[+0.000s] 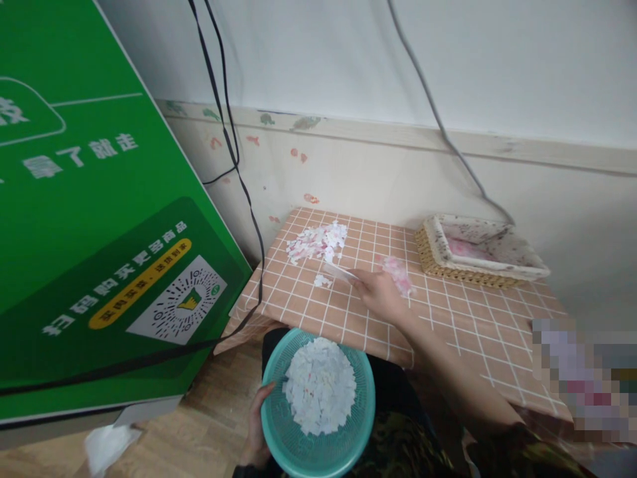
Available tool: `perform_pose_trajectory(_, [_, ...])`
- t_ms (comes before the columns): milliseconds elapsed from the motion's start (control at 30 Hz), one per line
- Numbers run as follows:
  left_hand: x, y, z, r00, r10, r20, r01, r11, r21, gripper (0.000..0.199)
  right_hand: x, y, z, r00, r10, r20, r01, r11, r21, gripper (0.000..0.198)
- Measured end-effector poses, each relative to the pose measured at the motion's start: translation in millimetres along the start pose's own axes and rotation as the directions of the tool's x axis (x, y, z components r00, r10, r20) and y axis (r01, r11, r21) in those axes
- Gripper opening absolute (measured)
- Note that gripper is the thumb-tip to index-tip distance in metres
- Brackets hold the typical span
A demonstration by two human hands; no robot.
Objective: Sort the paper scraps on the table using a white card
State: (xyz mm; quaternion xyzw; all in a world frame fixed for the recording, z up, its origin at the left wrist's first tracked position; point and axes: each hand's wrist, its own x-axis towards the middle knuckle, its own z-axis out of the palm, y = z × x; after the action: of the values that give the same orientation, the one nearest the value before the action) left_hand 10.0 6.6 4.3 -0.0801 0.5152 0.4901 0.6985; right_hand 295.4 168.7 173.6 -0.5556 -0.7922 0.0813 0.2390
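Note:
My left hand [257, 425] grips the rim of a round teal plastic colander [367, 405] resting on my lap. A heap of small white paper scraps [321, 385] lies inside it. Over the table, my right hand [381, 292] is closed on a flat, white, card-like piece [340, 271]; its exact kind does not show. Just beyond the piece's tip spreads a pile of white and pinkish scraps [318, 242]. Close to its near side is a smaller cluster of white scraps [322, 281]. Pink and white bits [397, 273] lie just beyond my right hand.
A brown checked tablecloth [448, 325] covers the table. On it stands a cloth-lined wicker basket [432, 255] with something pink inside. A tall green panel [124, 199] rises at left, with a black cable [256, 232] hanging before it. A white bag [109, 445] lies on the floor.

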Motion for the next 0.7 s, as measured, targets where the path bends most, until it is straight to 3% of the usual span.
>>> perform_pose_trajectory(300, [-2.0, 0.6, 1.2, 0.999, 0.001, 0.036, -0.001, 1.0, 0.008, 0.015, 6.7, -8.3, 12.8, 0.998, -0.042, 0.044, 0.042, 0.999, -0.001, 0.036])
perform_pose_trajectory(433, [-3.0, 1.5, 2.2, 0.999, 0.04, 0.004, -0.04, 0.999, 0.017, 0.014, 5.1, -8.9, 6.1, 0.999, -0.018, 0.032, 0.018, 1.0, 0.008, 0.036])
perform_pose_trajectory(700, [-8.8, 2.3, 9.1, 0.998, 0.064, -0.005, -0.064, 0.997, 0.044, 0.013, 0.4, -6.6, -12.6, 0.984, -0.105, 0.144, 0.098, 0.994, 0.057, 0.03])
